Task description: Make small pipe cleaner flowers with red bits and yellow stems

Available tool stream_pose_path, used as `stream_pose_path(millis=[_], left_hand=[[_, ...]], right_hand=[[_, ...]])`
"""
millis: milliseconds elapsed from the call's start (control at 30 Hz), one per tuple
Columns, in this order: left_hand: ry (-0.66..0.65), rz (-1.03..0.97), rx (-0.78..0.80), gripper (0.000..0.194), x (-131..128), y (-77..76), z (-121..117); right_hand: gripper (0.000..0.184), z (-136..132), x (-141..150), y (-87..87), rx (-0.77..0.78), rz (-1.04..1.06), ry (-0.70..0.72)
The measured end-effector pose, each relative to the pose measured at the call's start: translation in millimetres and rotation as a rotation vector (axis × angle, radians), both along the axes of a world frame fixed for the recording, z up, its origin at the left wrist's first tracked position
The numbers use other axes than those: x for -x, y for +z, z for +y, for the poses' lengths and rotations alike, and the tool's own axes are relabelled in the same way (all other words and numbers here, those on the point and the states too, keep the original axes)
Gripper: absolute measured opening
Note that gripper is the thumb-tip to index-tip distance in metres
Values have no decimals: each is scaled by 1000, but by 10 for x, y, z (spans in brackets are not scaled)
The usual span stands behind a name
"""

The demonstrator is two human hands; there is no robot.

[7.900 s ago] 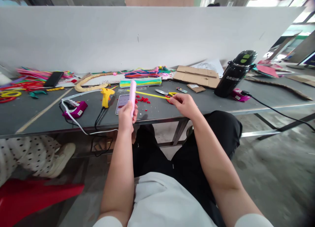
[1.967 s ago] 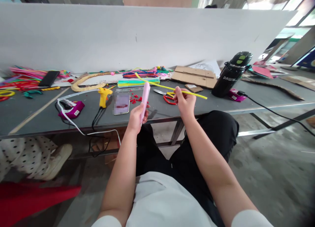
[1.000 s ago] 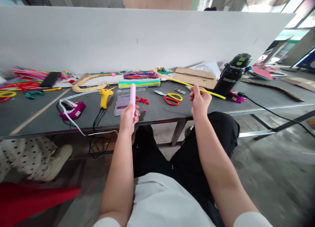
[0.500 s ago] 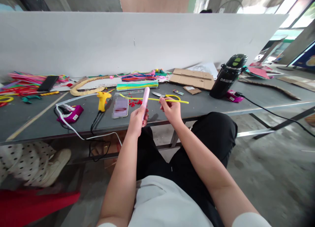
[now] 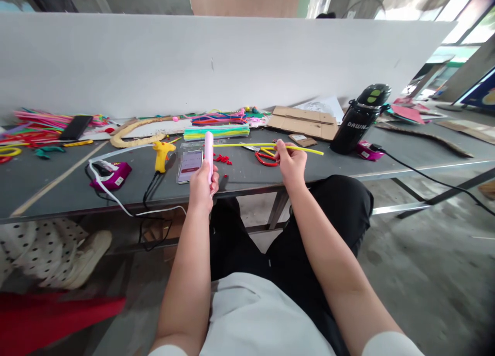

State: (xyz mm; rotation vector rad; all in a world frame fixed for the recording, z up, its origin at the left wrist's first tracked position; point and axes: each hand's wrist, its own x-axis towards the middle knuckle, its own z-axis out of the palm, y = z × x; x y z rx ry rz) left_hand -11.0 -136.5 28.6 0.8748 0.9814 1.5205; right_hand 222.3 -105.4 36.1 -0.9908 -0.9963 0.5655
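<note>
Right fingers (image 5: 281, 148) pinch yellow strip (image 5: 259, 145) | scissors (image 5: 266, 164) partly hidden | black bottle (image 5: 358, 125) near

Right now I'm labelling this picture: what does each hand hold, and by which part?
The left hand holds the pink stick by its lower part; the right hand pinches the yellow strip partway along, one end jutting beyond.

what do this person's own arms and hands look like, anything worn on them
The left hand and right hand are both ungloved, and the forearms are bare. A short, plain white sleeve shows at the lower edge on the left arm and the right arm. No watch or bracelet is visible on either wrist.
</note>
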Motion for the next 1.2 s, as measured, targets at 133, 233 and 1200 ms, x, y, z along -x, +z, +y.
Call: stream_pose_path(millis=[133, 233, 1200], left_hand=[[33, -38, 27, 44, 63, -20, 11], [-67, 0, -13, 45, 53, -45, 6], [-4, -42, 16, 44, 47, -82, 5]], right_hand=[[48, 28, -142, 60, -8, 113, -125], [47, 18, -145, 83, -29, 140, -108], [49, 83, -277, 52, -15, 166, -185]])
